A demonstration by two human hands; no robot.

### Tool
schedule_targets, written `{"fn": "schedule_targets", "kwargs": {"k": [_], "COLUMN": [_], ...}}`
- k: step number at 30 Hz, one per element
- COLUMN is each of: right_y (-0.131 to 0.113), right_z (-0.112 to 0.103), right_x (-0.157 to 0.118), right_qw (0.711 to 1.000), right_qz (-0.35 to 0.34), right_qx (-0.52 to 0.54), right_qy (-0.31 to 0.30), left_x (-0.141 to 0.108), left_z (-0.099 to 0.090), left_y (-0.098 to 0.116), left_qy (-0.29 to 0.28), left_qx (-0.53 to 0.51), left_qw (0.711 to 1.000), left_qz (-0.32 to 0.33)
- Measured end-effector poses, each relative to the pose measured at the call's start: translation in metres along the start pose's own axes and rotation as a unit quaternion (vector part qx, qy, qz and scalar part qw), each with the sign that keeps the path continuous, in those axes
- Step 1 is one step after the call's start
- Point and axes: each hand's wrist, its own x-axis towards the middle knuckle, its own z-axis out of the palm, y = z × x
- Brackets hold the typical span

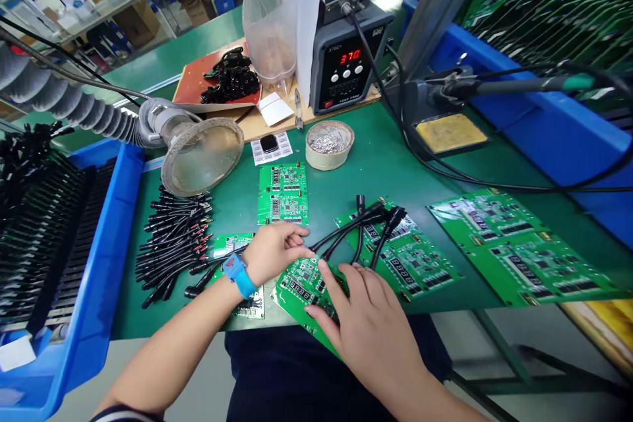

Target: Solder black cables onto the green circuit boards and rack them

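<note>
A green circuit board (301,287) lies tilted at the table's front edge, with black cables running from its upper side. My left hand (277,250), with a blue watch above it, is at the board's upper left corner; its fingers are pressed together, and what they pinch is too small to tell. Spread over the board's right side is my right hand (363,306), thumb and forefinger apart on the board. Black cables with round connectors (393,219) rest across another board (410,264) to the right. A further board (237,244) lies partly under my left forearm.
Black cables (173,237) are piled left beside a blue bin (111,211). Behind stand a fume nozzle (202,155), a solder pot (329,145), a soldering station (346,66) and an iron in its holder. More boards (524,250) and a blue bin (534,138) are right.
</note>
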Motion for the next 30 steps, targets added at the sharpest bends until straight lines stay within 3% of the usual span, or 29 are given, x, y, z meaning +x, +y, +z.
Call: {"fn": "schedule_targets", "kwargs": {"k": [4, 8, 12, 14, 17, 20, 24, 26, 30], "right_y": [-0.006, -0.035, -0.086, -0.108, -0.123, -0.115, -0.083, -0.065, -0.028], "right_z": [-0.003, -0.016, -0.008, 0.005, 0.023, 0.025, 0.01, 0.002, -0.003], "right_x": [0.004, 0.011, 0.026, 0.034, 0.042, 0.039, 0.027, 0.025, 0.031], "right_qw": [1.0, 0.998, 0.98, 0.974, 0.969, 0.966, 0.959, 0.968, 0.993], "right_qz": [0.018, 0.009, -0.147, -0.186, -0.213, -0.224, -0.232, -0.189, -0.029], "right_qx": [-0.002, 0.057, 0.134, 0.13, 0.126, 0.131, 0.163, 0.167, 0.116], "right_qy": [0.0, 0.022, -0.021, -0.016, -0.01, -0.004, -0.004, -0.005, 0.014], "left_x": [0.011, 0.009, -0.009, -0.025, -0.052, -0.074, -0.09, -0.095, -0.106], "left_z": [0.008, 0.002, -0.034, -0.055, -0.073, -0.065, -0.041, -0.033, -0.031], "left_y": [-0.001, -0.001, 0.0, -0.003, -0.014, -0.029, -0.045, -0.05, -0.052], "left_qy": [0.009, 0.001, 0.028, 0.047, 0.018, 0.017, 0.064, 0.082, 0.077], "left_qx": [0.031, 0.029, 0.077, 0.175, 0.291, 0.33, 0.292, 0.266, 0.215], "left_qw": [0.999, 0.999, 0.994, 0.98, 0.952, 0.94, 0.952, 0.958, 0.971], "left_qz": [-0.018, 0.024, 0.071, 0.078, 0.091, 0.089, 0.068, 0.065, 0.066]}}
